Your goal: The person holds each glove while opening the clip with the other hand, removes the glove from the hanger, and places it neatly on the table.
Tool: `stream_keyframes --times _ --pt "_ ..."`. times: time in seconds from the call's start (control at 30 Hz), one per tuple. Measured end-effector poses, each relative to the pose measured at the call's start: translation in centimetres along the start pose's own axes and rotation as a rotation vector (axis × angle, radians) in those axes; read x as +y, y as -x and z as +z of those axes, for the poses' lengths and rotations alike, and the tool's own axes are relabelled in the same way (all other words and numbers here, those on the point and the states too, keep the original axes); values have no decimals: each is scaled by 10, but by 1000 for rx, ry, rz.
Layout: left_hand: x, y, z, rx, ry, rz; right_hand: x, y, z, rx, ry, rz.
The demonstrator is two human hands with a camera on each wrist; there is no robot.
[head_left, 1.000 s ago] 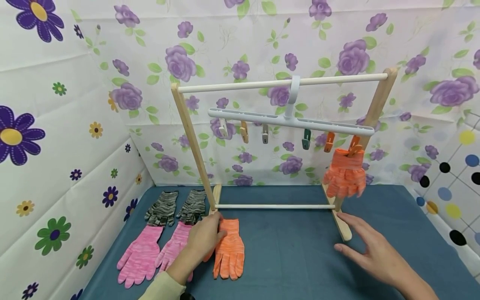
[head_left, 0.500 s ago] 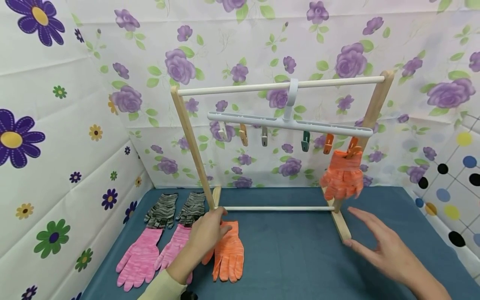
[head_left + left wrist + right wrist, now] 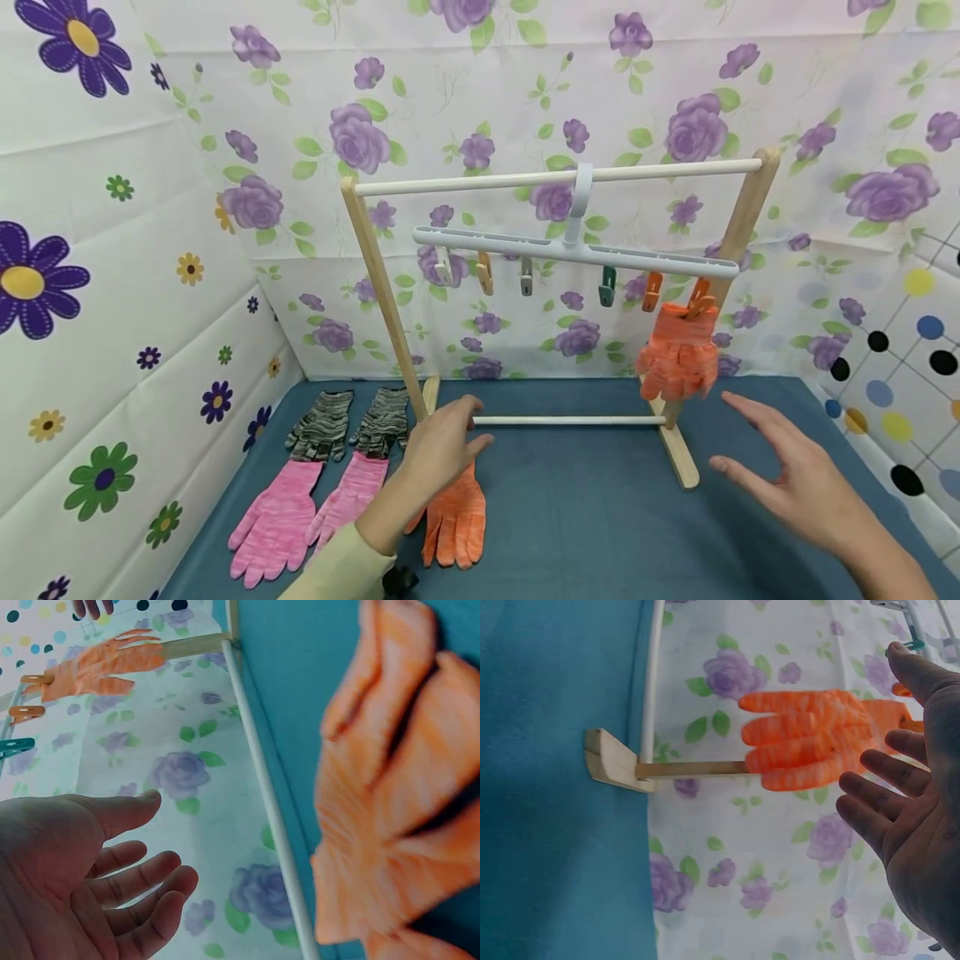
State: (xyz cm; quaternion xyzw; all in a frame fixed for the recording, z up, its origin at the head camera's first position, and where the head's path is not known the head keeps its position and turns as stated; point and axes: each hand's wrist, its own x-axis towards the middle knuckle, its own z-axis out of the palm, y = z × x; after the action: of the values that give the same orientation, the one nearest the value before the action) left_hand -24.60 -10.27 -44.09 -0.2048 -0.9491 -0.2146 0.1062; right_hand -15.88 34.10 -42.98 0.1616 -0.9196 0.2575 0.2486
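Note:
An orange knit glove (image 3: pixel 678 354) hangs by its cuff from an orange clip (image 3: pixel 701 302) at the right end of a light grey clip hanger (image 3: pixel 517 245). The hanger hooks over the top bar of a wooden rack (image 3: pixel 738 218). My left hand (image 3: pixel 442 446) hovers by the rack's left foot, fingers relaxed, palm bare in the left wrist view. Below it another orange glove (image 3: pixel 456 521) lies on the table, partly covered by that hand. To the right of the rack, my right hand (image 3: pixel 798 483) is spread with nothing in it, near the hanging glove.
Two pink gloves (image 3: pixel 273 525) and two grey-black striped gloves (image 3: pixel 321 423) lie on the blue table (image 3: pixel 577 508) at left. Several clips, including a green one (image 3: pixel 607 287), dangle from the hanger. Floral cloth walls (image 3: pixel 292 108) enclose the back and sides.
My left hand has come off the rack's left foot and moved slightly right and up. The right hand has drawn away to the right of the right foot. The hanger stays put.

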Motion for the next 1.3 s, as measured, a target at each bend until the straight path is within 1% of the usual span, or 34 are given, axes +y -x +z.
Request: stream_keyframes --times 0.17,0.27,0.47,0.63,0.8,0.97,1.07,1.17,1.3 --pt "15 -10 -2 34 39 43 2 -6 -8 48 -9 -40" --pt "25 -16 -2 43 56 51 2 -10 -13 61 -10 -53" --pt "45 -29 -3 43 92 68 2 -19 -20 83 -14 -60" --pt "60 -39 -3 42 143 80 3 -26 -25 99 -23 -62" --pt "74 -49 -1 45 192 93 5 -30 -28 98 -23 -52" --pt "87 -59 3 50 239 97 5 -37 -32 117 -19 -69" --pt "94 -65 6 43 284 94 4 -42 -34 127 -14 -81" --pt "100 -72 10 37 355 97 2 -47 -36 126 -21 -78" --pt "108 -80 14 33 488 121 -1 -54 -39 136 -40 -67"
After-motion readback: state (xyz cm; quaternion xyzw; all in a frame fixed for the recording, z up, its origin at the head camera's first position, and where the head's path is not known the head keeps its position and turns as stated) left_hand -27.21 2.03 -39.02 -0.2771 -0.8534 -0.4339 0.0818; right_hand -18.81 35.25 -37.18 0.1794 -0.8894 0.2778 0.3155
